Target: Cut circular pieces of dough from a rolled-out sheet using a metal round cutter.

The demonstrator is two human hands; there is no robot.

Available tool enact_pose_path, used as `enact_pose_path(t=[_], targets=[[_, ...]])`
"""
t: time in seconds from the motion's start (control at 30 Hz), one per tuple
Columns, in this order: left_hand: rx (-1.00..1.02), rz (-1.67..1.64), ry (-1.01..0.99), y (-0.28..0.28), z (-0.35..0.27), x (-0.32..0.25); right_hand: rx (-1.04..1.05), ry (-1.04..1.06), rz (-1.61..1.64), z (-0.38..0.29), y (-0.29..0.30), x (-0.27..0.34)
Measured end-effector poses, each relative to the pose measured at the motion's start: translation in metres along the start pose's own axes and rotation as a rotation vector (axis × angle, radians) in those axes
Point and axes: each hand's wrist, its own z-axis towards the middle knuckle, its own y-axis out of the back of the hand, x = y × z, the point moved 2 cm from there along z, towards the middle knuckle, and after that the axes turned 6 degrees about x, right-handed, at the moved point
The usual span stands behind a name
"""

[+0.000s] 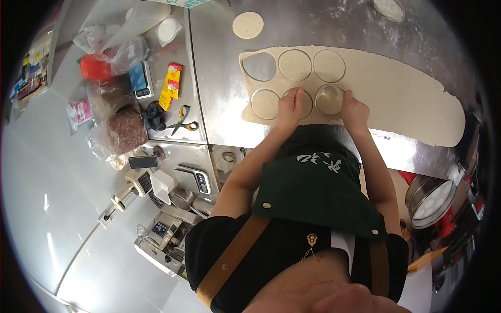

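Note:
A long flat sheet of dough (399, 90) lies on the steel worktop, with several round outlines cut in it. One hole at its upper left shows bare metal. My right hand (355, 112) grips the rim of a round metal cutter (330, 102), which stands on the sheet near its front edge. Over a cut round beside the cutter is my left hand (291, 107), its fingers curled together; whether it holds anything is hidden. A loose dough round (248, 25) rests on the worktop beyond the sheet.
To the left are black-and-yellow scissors (182, 121), yellow packets (170, 86), a small digital scale (141, 80) and a bag of brown granular food (127, 129). A dish of white powder (388, 9) stands at the far right. A steamer (430, 201) is at lower right.

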Motion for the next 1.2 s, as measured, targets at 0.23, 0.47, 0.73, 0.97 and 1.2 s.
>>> enact_pose_path(t=[0.23,0.47,0.73,0.97,1.2], targets=[[0.006,0.362,-0.398,-0.038,-0.002,-0.007,0.029,0.043,-0.057,0.005,-0.001,-0.004],[0.329,0.605,-0.487,-0.032,0.023,-0.007,0.057,-0.257,0.029,-0.003,-0.011,0.008],[0.003,0.496,-0.462,-0.04,0.016,-0.025,0.061,0.016,0.126,0.005,0.0,0.005],[0.111,0.529,-0.33,-0.042,0.015,-0.012,-0.025,-0.051,0.177,-0.001,-0.006,0.004],[0.237,0.548,-0.583,-0.035,0.024,-0.025,0.089,-0.317,0.245,-0.008,-0.005,0.006]])
